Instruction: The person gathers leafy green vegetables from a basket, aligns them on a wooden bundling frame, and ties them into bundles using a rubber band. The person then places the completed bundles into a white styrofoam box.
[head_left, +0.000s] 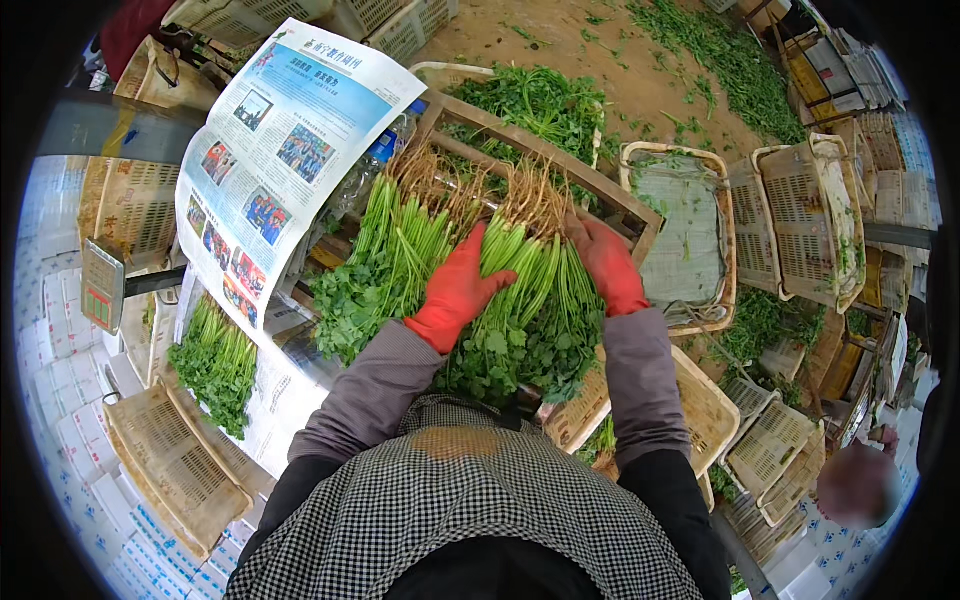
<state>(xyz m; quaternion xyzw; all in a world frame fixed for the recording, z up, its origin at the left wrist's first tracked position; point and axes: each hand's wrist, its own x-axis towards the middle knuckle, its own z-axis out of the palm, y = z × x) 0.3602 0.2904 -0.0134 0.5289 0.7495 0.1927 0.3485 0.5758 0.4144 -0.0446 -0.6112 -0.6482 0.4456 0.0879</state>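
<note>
Rooted leafy greens, apparently coriander (525, 285), lie in two bunches side by side before me, brown roots away from me and leaves towards my apron. My left hand (466, 289), in a red rubber glove, rests between the bunches with thumb and forefinger apart, touching the stems of the right one. On that bunch's right side, my right hand (606, 262), gloved alike, lies against the stems near the roots; its fingertips are partly hidden. Beyond the roots runs a wooden frame (547, 154). A sheet of newspaper (292, 150) stands bent up left of the bunches.
A digital scale (103, 285) holds the far left, near another bunch of greens (217, 364) on paper. Plastic crates (180, 465) stand on both sides. A lined crate (679, 232) is right of the frame. Loose greens (720, 60) litter the floor. Another person (859, 484) is at the lower right.
</note>
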